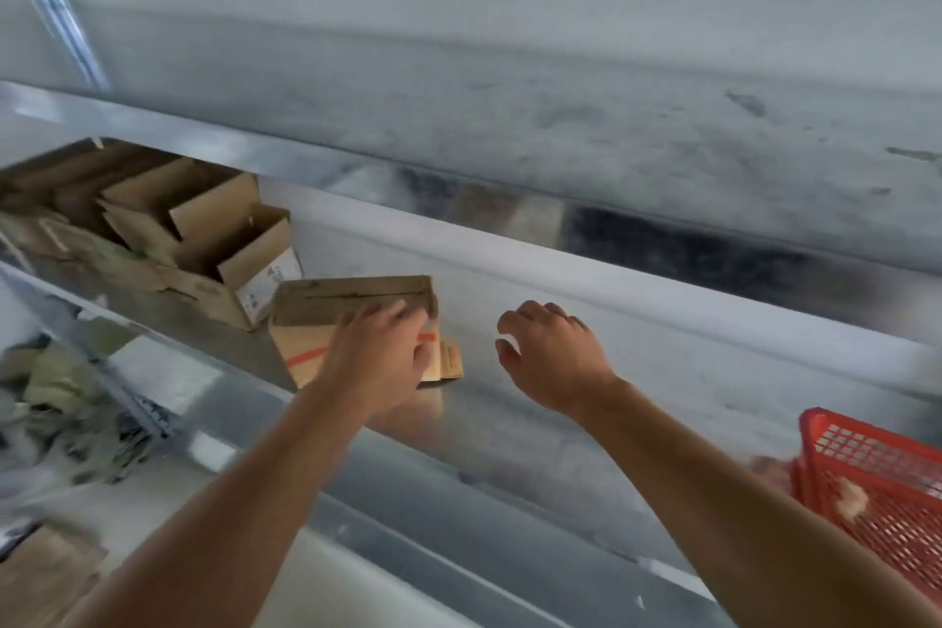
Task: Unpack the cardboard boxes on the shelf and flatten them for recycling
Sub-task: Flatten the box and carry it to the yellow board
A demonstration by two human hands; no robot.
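A small brown cardboard box with an orange stripe (311, 321) lies on the metal shelf (637, 372), open toward me. My left hand (380, 352) grips its near right side, fingers curled over the edge and reaching into the opening. My right hand (548, 352) hovers above the shelf to the right of the box, fingers loosely curled, holding nothing. A pile of open cardboard boxes (204, 240) sits on the shelf to the left; the nearest one touches or nearly touches the small box.
A red plastic mesh basket (877, 479) stands at the shelf's right end, something pale inside. Crumpled packing material (66, 403) and a flat cardboard piece (41, 571) lie below left. Another shelf runs overhead.
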